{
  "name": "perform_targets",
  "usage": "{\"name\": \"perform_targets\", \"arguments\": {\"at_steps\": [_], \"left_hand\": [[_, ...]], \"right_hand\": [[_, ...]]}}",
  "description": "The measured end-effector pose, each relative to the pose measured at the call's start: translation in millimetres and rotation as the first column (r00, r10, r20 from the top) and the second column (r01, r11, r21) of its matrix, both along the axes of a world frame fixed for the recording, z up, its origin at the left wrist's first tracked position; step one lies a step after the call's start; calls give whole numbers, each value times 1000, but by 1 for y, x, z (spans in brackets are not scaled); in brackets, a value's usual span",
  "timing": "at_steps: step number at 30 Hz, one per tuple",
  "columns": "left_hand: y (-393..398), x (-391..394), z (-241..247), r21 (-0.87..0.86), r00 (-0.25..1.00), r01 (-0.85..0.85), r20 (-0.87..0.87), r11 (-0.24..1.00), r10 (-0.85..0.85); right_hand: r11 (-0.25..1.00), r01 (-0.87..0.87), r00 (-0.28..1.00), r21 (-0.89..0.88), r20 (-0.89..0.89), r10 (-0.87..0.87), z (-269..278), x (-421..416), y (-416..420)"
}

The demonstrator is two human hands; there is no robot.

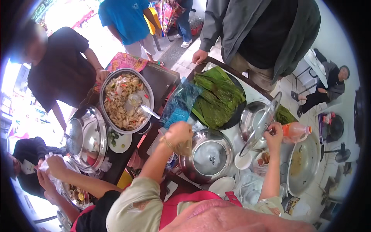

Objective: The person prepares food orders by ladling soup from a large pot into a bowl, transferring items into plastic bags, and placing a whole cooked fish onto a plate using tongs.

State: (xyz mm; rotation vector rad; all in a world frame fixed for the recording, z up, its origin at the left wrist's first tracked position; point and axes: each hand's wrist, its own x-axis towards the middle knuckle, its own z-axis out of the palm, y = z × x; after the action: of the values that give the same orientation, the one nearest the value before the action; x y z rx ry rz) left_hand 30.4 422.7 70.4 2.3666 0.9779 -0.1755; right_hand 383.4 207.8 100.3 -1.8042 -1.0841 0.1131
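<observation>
My left hand [179, 134] grips a small clear plastic bag [185, 148] with something brown in it, beside a lidded steel pot [213, 158]. With my right hand [274, 134] I hold a glass lid [261, 124] by its knob, tilted steeply over a smaller steel pot [251, 114]. What that pot holds is hidden. Behind my left hand lies blue plastic film [181, 101], next to green banana leaves [218, 97] on a dark round tray [242, 87]. A large pot of chopped food [123, 101] stands to the left, a metal spoon [150, 111] in it.
An orange-labelled plastic jug [295, 132] and a wide metal pan [304, 162] stand at right. White bowls [243, 161] sit nearby. At left are a large steel lid [87, 139] and a co-worker's hands [53, 171] with plastic bags. Several people stand around the tables.
</observation>
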Motion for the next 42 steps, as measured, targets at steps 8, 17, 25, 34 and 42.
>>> {"name": "perform_targets", "arguments": {"at_steps": [8, 17, 25, 34, 42], "left_hand": [[108, 144, -65, 538, 999, -17, -28, 843, 38], [125, 132, -40, 582, 1000, 19, -4, 813, -20], [-25, 154, 60, 605, 926, 24, 287, 796, -246], [-166, 178, -66, 454, 832, 308, 298, 836, -468], [-117, 131, -2, -78, 834, 549, 116, 832, -539]], "right_hand": [[982, 131, 892, 138, -449, -56, 26, 8, -29], [960, 193, 849, 203, -526, -60, 37, 2, -63], [965, 214, 906, 153, -399, -138, 49, 5, -58], [954, 221, 965, -204, 184, -185, -1, 30, -21], [860, 229, 870, -456, 493, 29, -52, 32, -1]]}}
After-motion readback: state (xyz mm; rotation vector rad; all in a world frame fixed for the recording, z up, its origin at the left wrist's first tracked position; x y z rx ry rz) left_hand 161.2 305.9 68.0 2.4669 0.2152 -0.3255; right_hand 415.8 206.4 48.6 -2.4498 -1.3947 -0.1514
